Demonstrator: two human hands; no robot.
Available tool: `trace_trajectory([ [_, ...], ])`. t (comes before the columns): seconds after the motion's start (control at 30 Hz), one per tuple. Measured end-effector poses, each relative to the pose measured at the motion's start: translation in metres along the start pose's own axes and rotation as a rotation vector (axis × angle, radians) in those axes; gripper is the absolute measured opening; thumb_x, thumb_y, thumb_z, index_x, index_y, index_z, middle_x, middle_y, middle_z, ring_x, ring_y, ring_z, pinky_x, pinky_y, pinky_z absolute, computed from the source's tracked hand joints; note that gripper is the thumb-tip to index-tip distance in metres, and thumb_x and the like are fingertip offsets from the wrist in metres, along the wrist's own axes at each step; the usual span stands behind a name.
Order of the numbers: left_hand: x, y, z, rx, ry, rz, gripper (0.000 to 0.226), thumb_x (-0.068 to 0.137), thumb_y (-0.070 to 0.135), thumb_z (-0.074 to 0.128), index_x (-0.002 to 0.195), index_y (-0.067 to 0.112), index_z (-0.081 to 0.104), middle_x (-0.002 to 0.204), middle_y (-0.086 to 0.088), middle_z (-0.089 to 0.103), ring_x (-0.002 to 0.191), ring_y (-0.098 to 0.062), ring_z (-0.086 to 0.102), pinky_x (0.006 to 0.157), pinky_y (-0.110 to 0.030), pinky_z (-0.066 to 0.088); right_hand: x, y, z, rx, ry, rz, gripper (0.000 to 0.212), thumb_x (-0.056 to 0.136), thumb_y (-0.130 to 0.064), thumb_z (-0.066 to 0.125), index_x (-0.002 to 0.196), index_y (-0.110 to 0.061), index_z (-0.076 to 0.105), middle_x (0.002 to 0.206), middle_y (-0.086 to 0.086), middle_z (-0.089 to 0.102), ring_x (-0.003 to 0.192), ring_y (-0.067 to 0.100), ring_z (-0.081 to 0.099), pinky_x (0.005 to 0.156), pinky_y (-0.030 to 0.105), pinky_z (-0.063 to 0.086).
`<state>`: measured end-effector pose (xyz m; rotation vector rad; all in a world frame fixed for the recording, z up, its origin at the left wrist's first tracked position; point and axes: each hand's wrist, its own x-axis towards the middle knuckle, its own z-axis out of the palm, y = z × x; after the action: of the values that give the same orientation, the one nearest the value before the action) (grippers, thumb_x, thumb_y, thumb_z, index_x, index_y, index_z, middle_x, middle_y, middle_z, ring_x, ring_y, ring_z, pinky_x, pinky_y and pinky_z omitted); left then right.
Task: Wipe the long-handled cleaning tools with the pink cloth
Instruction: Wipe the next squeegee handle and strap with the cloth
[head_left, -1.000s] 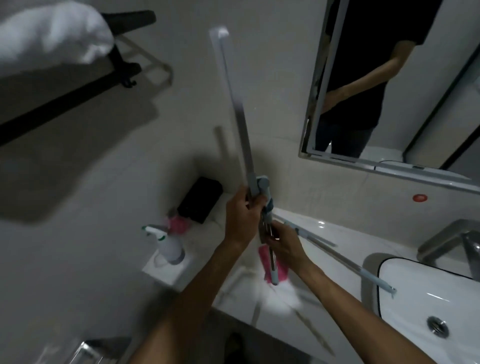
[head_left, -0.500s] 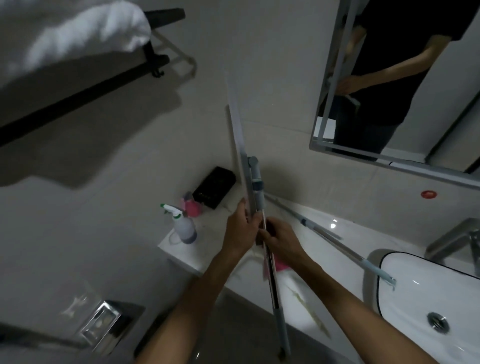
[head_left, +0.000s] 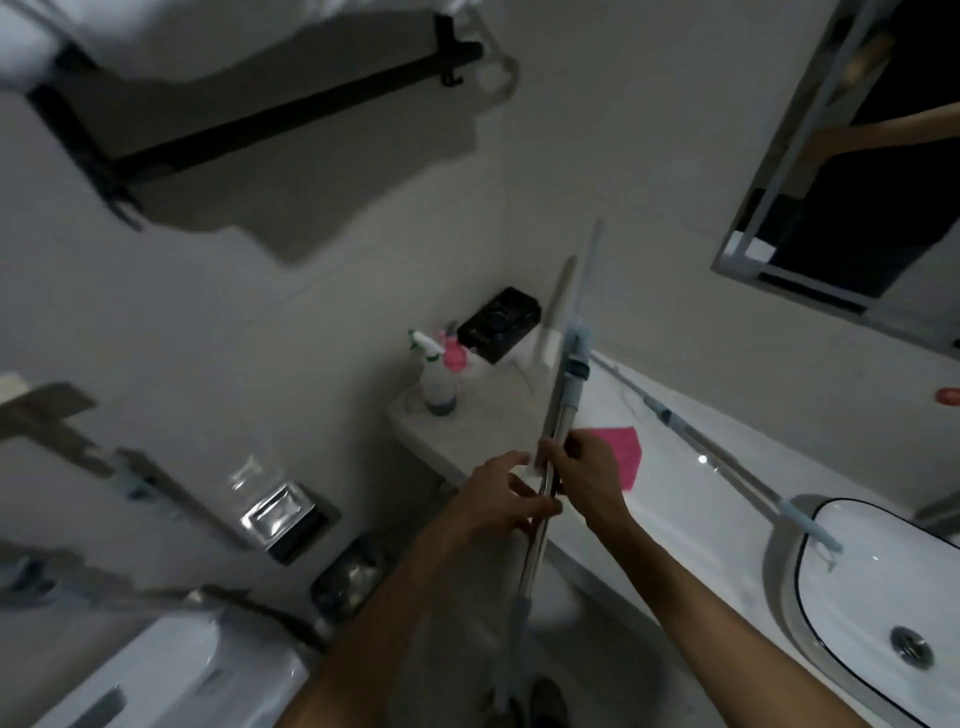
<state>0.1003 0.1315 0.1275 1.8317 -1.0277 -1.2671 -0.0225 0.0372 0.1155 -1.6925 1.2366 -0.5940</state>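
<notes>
I hold a long-handled tool nearly upright in front of the counter; its metal pole runs down toward the floor and its pale head rises past a grey-blue collar. My right hand grips the pole. My left hand curls around it just below. The pink cloth appears to lie flat on the white counter behind my right hand, partly hidden by it. A second long-handled tool lies along the counter, its end over the basin.
A spray bottle, a pink item and a black box stand at the counter's left end. The sink basin is at right, a mirror above. A toilet, bin and towel rack are at left.
The tool has slid downward, so its head is lower and its pole reaches the floor. The pink cloth, earlier in my right hand against the pole, now shows on the counter. The view tilted down.
</notes>
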Motion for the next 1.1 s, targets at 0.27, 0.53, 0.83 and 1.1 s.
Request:
trace_trajectory([
  [0.27,-0.085,-0.011,0.019,-0.093,0.133,0.115,0.081,0.084,0.010,0.078,0.150,0.025,0.034,0.112,-0.015,0.070,0.090,-0.018,0.071,0.068,-0.027,0.059,-0.057,0.006,0.017,0.149,-0.093,0.046,0.036,0.101,-0.035,0.057,0.083,-0.006,0.065,0.074,0.009,0.070,0.065,0.024,0.071,0.067,0.041,0.062],
  [0.53,-0.175,-0.013,0.065,-0.374,0.273,0.054,0.016,0.100,0.013,0.059,0.101,0.019,0.074,0.082,-0.003,0.073,0.080,-0.025,0.070,0.068,-0.032,0.056,-0.121,0.002,0.000,0.053,-0.117,-0.481,0.036,0.097,-0.014,0.044,0.123,0.001,0.064,0.120,0.013,0.066,0.110,0.016,0.058,0.100,0.035,0.048],
  [0.83,-0.257,-0.038,0.061,-0.493,0.605,0.053,0.034,0.097,-0.004,0.041,0.103,0.015,0.070,0.089,-0.001,0.070,0.081,-0.016,0.064,0.069,-0.022,0.054,-0.211,-0.026,0.022,0.231,-0.475,-0.746,0.030,0.086,-0.013,0.068,0.115,-0.013,0.069,0.106,0.004,0.071,0.100,0.009,0.067,0.087,0.026,0.055],
  [1.1,-0.338,-0.076,0.026,-0.409,0.738,0.001,0.019,0.103,0.006,0.045,0.108,0.014,0.061,0.076,-0.002,0.065,0.062,-0.009,0.062,0.054,-0.019,0.048,-0.273,-0.075,0.086,0.293,-0.646,-0.920,0.018,0.085,-0.019,0.074,0.098,-0.008,0.070,0.092,0.006,0.069,0.088,0.023,0.068,0.078,0.044,0.057],
])
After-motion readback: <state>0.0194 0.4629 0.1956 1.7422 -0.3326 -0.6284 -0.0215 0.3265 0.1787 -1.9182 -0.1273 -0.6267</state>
